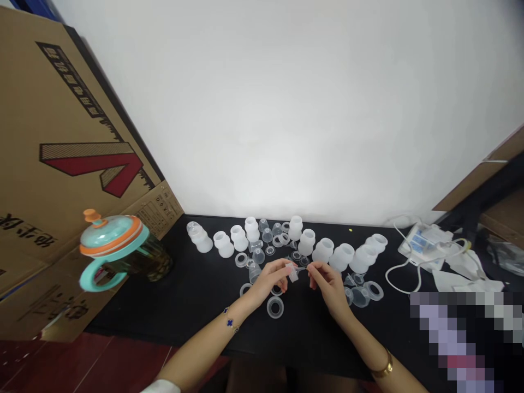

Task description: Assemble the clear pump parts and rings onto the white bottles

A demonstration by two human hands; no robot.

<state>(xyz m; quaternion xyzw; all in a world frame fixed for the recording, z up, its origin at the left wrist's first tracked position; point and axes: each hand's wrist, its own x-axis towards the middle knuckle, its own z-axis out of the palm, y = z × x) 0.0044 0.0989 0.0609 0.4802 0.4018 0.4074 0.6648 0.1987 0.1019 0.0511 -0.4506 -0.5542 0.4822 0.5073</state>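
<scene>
your left hand (271, 278) pinches the clear piece (292, 272), your right hand (328, 282) its thin stem (302, 268), so uneven pulling could bend it.

A turquoise-and-orange lidded jug (137, 254) stands beside a printed cardboard box (82, 125) at the left of the black surface (188, 305), a white cable (420, 280) loops at the right, a white wall (286, 120) rises behind, and red floor tiles (102, 360) show below
</scene>
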